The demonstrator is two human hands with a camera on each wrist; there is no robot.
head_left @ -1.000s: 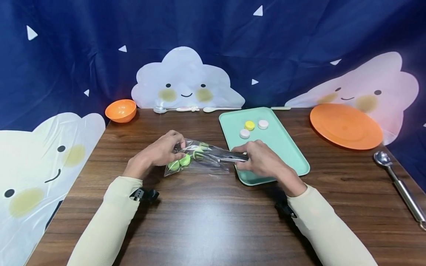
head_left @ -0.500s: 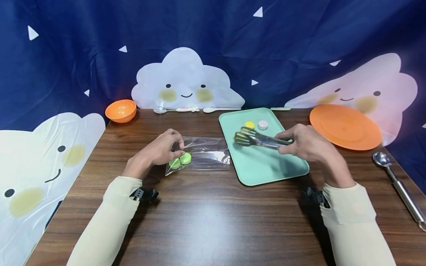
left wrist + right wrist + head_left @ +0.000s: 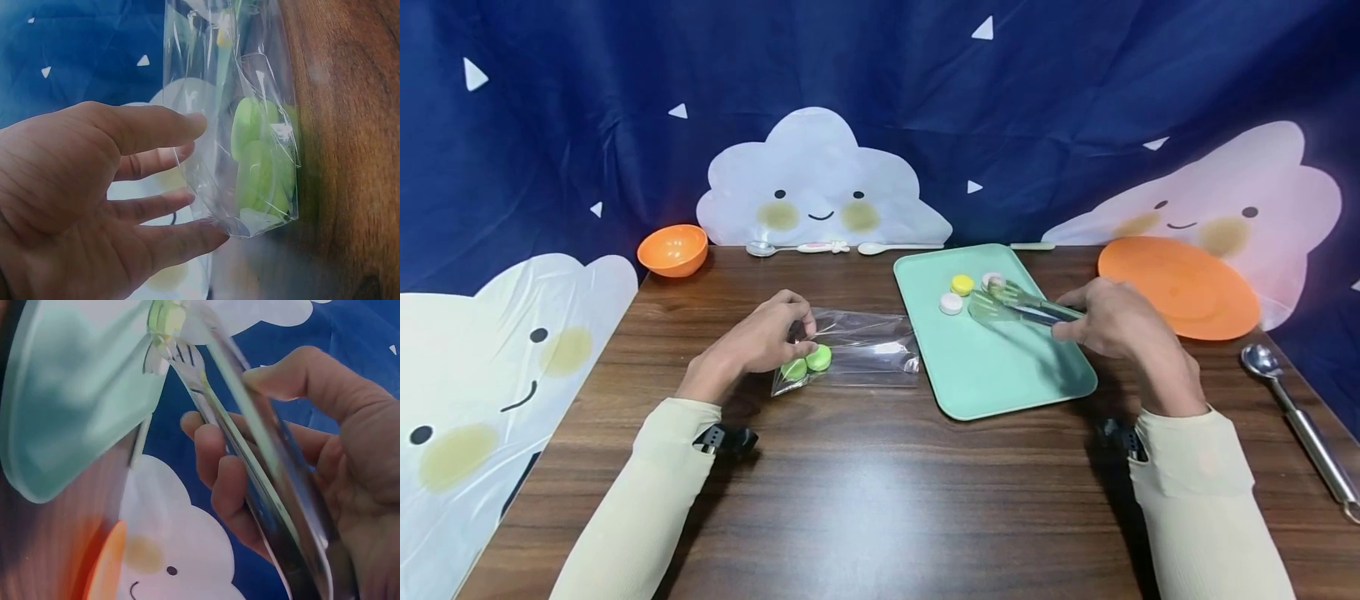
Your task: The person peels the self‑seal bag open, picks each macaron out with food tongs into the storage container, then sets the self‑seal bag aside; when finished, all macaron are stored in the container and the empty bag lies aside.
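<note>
A: Count, head view. Inside the clear bag (image 3: 850,354): two green caps (image 3: 807,363), side by side at its left end. On the mint tray (image 3: 1000,375): one yellow cap (image 3: 962,284), and one white cap (image 3: 951,303) fully in view. A second white cap (image 3: 992,278) sits partly behind the tongs (image 3: 1018,306).

B: Tongs: one pair, metal. What do the tips carry?

A: The right wrist view shows a green cap (image 3: 165,317) pinched between them. In the head view that spot is blurred, so I would log it as probable only.

B: Orientation of the tongs?

A: Long axis runs roughly left to right, tips pointing left and slightly toward the backdrop, above the far half of the tray, just beside the yellow and white caps. Handle end in the right hand (image 3: 1112,325), fingers and thumb curled round both arms, squeezing.

B: Left hand (image 3: 760,342)?

A: It pinches the upper left edge of the bag. The left wrist view shows the thumb and fingers on the film, fingers nearly straight. The bag lies on the wooden surface (image 3: 880,500), long axis left to right, just left of the tray.

B: Other items?

A: One orange bowl (image 3: 673,248), one orange plate (image 3: 1178,286), one steel scoop (image 3: 1296,421) at right, two spoons (image 3: 842,247) along the far edge.
</note>
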